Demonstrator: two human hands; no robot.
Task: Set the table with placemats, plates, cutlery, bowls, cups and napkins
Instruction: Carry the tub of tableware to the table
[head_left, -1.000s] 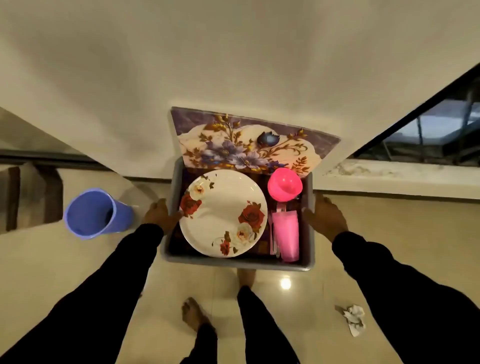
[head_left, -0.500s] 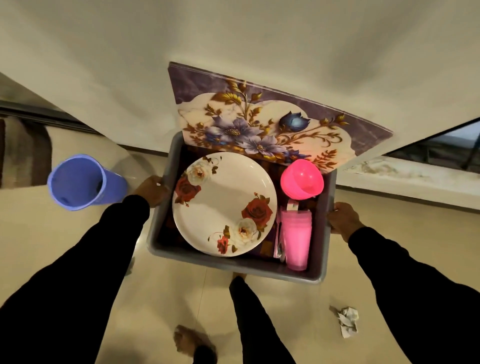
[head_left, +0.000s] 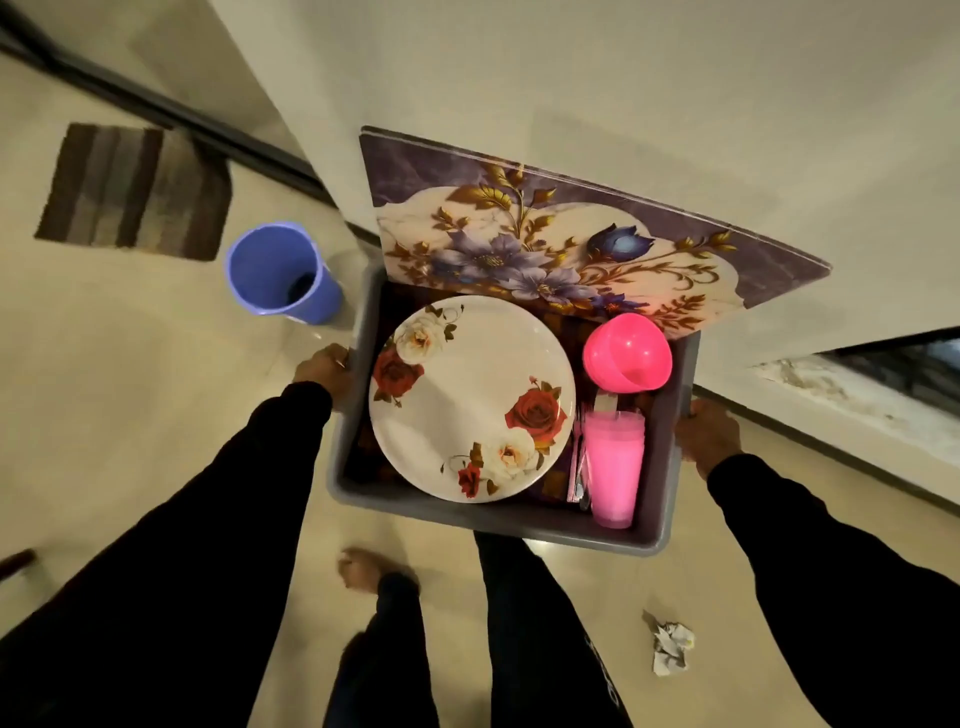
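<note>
Carrying the tub (head_left: 498, 525): I held it level in front of me, one hand on each short wall. My left hand (head_left: 324, 371), at nine o'clock of the tub, had its fingers curled round the rim. My right hand (head_left: 707, 435), at three o'clock, gripped the opposite wall in like fashion; its fingertips were hidden behind the rim.

Contents. The plate (head_left: 471, 397), white with roses, lay flat at the centre-left. The placemats (head_left: 561, 244), floral and purple-edged, stood tilted at twelve o'clock, leaning out over the far wall. The bowl (head_left: 626, 358), pink, sat tipped at two o'clock. The cups (head_left: 613, 460), pink and nested, lay on their side at four o'clock, just beside the plate. Cutlery (head_left: 579, 475) showed as a thin glint between plate and cups; the pieces could not be told apart. Napkins could not be made out.

Surroundings. A blue bin (head_left: 283, 280) stood on the floor at ten o'clock, a striped mat (head_left: 136, 191) beyond it, and a crumpled paper (head_left: 672, 647) lay at five o'clock.

Step in hand, as I judged it: transport, with no table in view and nothing laid. The next move called for a steady, level carry, since the leaning placemats and tipped bowl could slide, then setting the tub down beside the table before lifting the placemats out first.
</note>
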